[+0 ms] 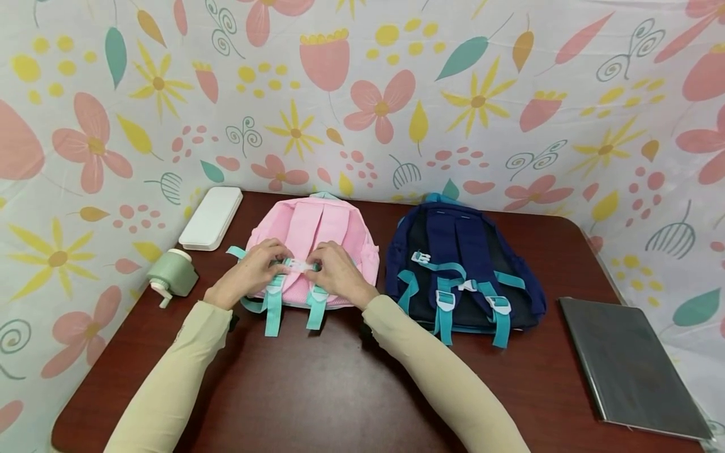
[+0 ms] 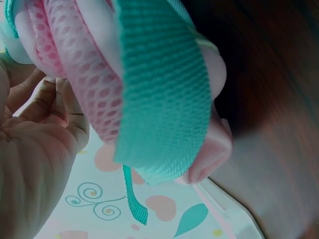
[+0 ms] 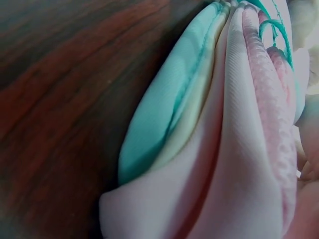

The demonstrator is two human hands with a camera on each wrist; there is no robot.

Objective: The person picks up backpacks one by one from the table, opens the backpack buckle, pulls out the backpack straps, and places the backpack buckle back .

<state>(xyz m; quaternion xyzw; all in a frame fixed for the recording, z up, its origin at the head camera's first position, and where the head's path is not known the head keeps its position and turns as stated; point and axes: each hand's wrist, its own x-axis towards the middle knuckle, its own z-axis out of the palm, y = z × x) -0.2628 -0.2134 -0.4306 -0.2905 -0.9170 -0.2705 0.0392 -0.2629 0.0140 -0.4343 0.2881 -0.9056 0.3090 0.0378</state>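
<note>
A pink backpack (image 1: 277, 221) lies on the table with its shoulder straps facing up. Across the straps runs a whitish plastic buckle (image 1: 298, 265) on teal webbing. My left hand (image 1: 255, 267) pinches the buckle's left end, while my right hand (image 1: 338, 268) pinches its right end. Teal strap tails (image 1: 273, 314) hang off the pack's lower edge. In the left wrist view a broad teal strap (image 2: 164, 99) loops in front of the pink mesh padding (image 2: 92, 79). The right wrist view shows the pack's pink side (image 3: 199, 194); most of the right hand is out of frame there.
To the right lies a navy backpack (image 1: 416, 229) with blue straps and white buckles. A white case (image 1: 211, 218) and a green cranked device (image 1: 174, 272) stand at the left. A dark flat folder (image 1: 634, 365) lies far right. A floral curtain (image 1: 362, 157) borders the table.
</note>
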